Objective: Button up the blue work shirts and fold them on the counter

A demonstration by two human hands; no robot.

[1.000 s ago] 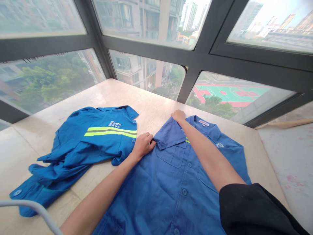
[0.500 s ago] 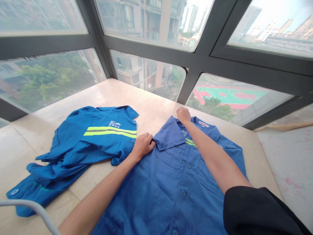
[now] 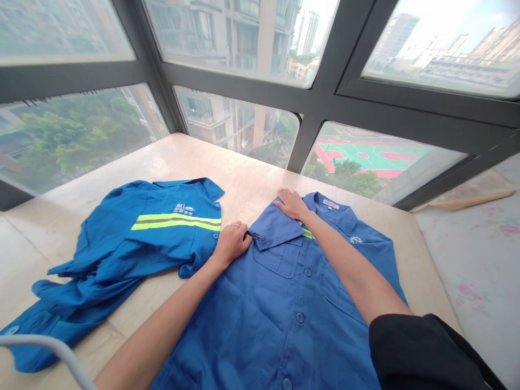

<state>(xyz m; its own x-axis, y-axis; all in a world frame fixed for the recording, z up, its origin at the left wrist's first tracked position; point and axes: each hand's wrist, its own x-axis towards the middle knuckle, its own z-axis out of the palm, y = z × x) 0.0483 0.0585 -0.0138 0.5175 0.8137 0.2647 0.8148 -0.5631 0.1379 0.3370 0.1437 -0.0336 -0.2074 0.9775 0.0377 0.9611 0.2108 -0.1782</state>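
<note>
A blue buttoned work shirt (image 3: 268,309) lies front up before me, its collar toward the window. Its left-side sleeve (image 3: 274,225) is folded inward over the chest, partly covering a yellow-green stripe. My left hand (image 3: 233,244) has its fingers closed on the outer edge of that fold. At the fold's top, my right hand (image 3: 291,204) lies flat with fingers stretched out, pressing on the cloth. To the left rests a second, brighter blue work shirt (image 3: 162,238), with a reflective stripe and a white logo, loosely bunched toward its lower end.
Both shirts lie on a beige stone sill (image 3: 239,168) bounded by dark window frames (image 3: 244,89). A grey-white cable or tube (image 3: 52,344) curves across the lower left corner. On the right stands a floral-papered wall (image 3: 479,260).
My right hand has opened from a closed fist and come down flat on the folded sleeve, slightly lower and left. My left hand keeps its hold. The view has shifted slightly.
</note>
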